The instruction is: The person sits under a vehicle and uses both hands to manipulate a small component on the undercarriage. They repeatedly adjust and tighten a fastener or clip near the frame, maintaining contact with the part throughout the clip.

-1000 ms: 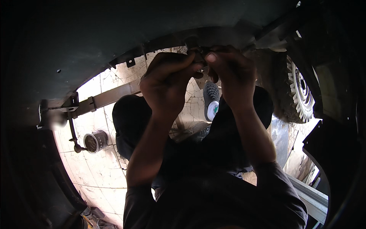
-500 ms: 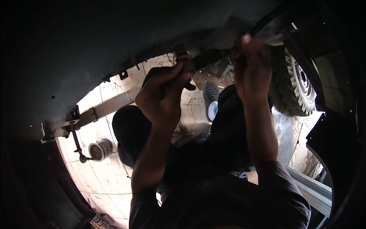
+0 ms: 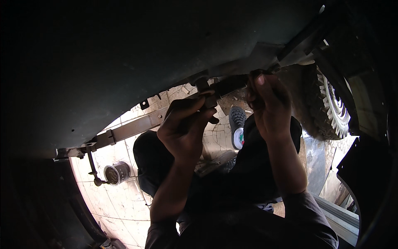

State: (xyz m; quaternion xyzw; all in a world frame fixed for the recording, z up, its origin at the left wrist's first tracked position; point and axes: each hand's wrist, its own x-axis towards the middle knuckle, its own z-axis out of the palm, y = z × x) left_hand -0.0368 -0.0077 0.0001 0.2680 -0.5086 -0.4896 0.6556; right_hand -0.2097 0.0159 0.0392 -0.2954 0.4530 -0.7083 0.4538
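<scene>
Head view: both hands are raised to the underside of a dark metal vehicle body panel (image 3: 137, 62) that fills the upper part of the frame. The left hand (image 3: 184, 126) is clenched around a dark, short bar-shaped tool or fitting (image 3: 226, 86) that runs up and to the right from its fingers to the panel's lower edge; what kind of part it is cannot be told in the shadow. The right hand (image 3: 269, 103) grips the far end of the same dark piece, thumb upward, fingers curled, touching the panel edge. Left of the left hand, a long flat grey metal bar (image 3: 132, 128) slants down to a bolted bracket. Below that bar, well apart from the hands, a small round metal tin (image 3: 117, 173) stands on pale cracked floor tiles (image 3: 120, 207). Between the two forearms a grey-soled shoe (image 3: 237, 124) shows. Right of the right hand sits a knobbly black tyre on a pale wheel rim (image 3: 331, 108).
</scene>
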